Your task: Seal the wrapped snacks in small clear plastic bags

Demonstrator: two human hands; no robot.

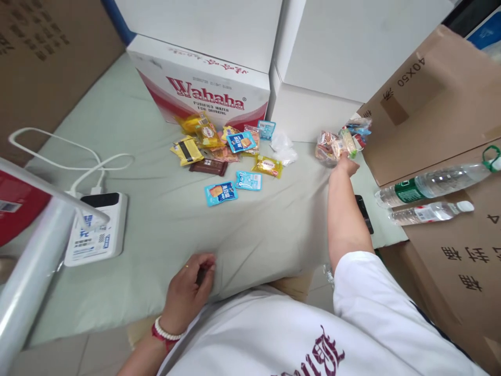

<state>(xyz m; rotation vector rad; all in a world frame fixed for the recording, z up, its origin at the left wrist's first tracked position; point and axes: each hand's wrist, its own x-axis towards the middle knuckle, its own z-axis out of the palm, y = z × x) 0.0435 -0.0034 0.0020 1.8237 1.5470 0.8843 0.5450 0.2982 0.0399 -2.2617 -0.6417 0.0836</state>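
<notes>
1. The right hand (346, 166) is stretched far out and closed on a clear bag (332, 146) of snack packets, gripping it at its near side by the fingers.
2. The left hand (190, 287) lies curled on the near edge of the cloth (164, 219); something dark shows under the fingers, but I cannot tell whether it is gripped.
3. The bag sits at the far right of the cloth, just beside the brown carton (426, 99) and in front of the white box (313, 112).
4. A loose pile of snacks (225, 149) lies well to the left of the bag, in front of the Wahaha box (203, 86): yellow, blue and brown packets, some overlapping, two blue ones nearer.
5. Two water bottles (430, 196) lie on the carton at right; a power bank (97, 227) with white cables lies at left.
6. Judged from this, the step in hand is gathering snacks into the bag, with most packets not yet in it.
7. The next move likely calls for bringing the bag toward the pile, or holding its mouth open while the free hand feeds packets in.
</notes>
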